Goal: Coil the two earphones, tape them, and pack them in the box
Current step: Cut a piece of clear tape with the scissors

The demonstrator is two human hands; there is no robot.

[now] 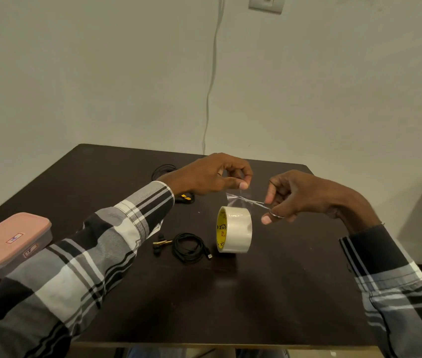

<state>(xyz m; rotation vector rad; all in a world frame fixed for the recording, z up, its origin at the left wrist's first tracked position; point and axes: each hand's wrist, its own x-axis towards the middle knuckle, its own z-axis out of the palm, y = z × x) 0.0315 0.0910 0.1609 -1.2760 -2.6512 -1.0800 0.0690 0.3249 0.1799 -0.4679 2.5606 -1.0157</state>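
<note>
Tape strip [239, 198] stretches above the roll [234, 229]: my left grip [212, 175] pinches its end, my right grip [295, 198] works small scissors [264, 204]. It's flimsy, sticky; I'd hold corners only. Coiled earphone [189, 248] lies at nine o'clock of the roll, another [163, 170] at eleven, box [11, 241] far left on the counter [269, 293].

Plain room: bare wall [101, 73], dark table [269, 293].

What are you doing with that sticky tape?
A person is cutting clear tape. The left hand pinches the strip of tape pulled up from the tape roll, and the right hand snips it with small scissors. One coiled earphone lies beside the roll, another farther back. The pink box is closed.
</note>
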